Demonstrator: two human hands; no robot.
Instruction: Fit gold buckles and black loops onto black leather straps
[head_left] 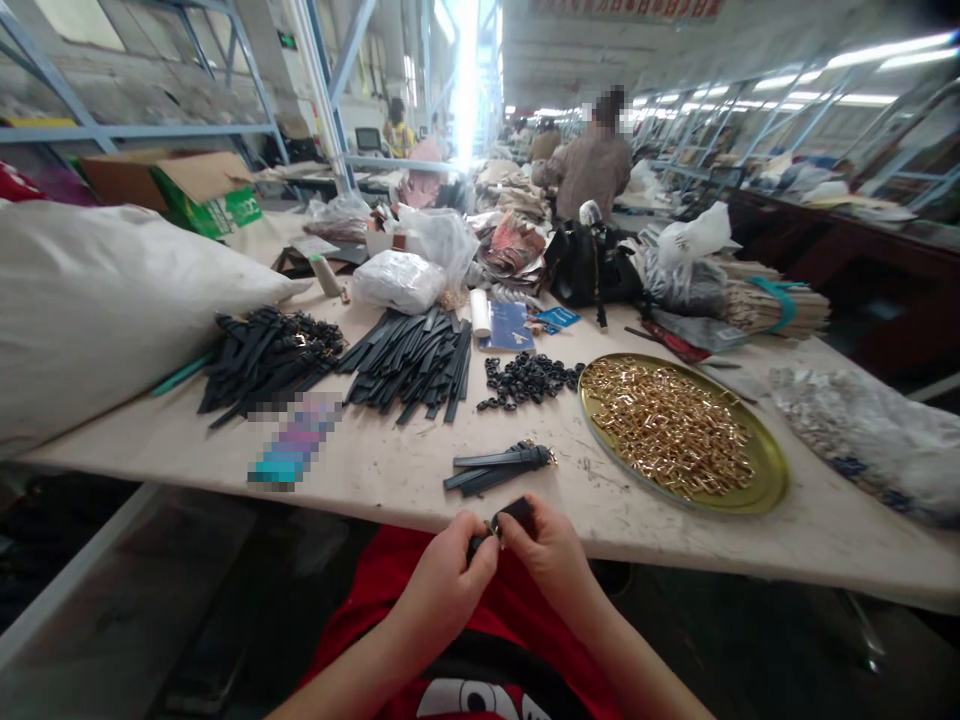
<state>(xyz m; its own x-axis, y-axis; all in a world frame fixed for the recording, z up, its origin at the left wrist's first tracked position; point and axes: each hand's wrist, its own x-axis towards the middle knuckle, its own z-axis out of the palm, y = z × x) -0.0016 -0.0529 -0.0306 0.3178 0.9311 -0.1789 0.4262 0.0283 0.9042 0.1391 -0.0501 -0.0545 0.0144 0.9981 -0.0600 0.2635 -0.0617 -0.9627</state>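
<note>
My left hand [459, 556] and my right hand [549, 548] meet just over the table's front edge, both closed on one black strap [514, 511]. A small metallic glint, perhaps a buckle, shows between the fingertips; its details are too small to make out. Just beyond the hands lies a small stack of black straps [496, 468] with gold buckles at its right end. Farther back are a pile of loose black straps [409, 362] and a heap of small black loops [531, 379]. To the right, gold buckles [667, 425] fill a round brass-coloured tray [772, 478].
On the left, a bundle of buckled straps [274, 355] lies against a big white sack [112, 310]. Plastic bags [401, 280], a white spool [480, 313] and a black bag [596, 265] crowd the back. A clear bag [877, 430] is at right. A person [592, 165] stands beyond.
</note>
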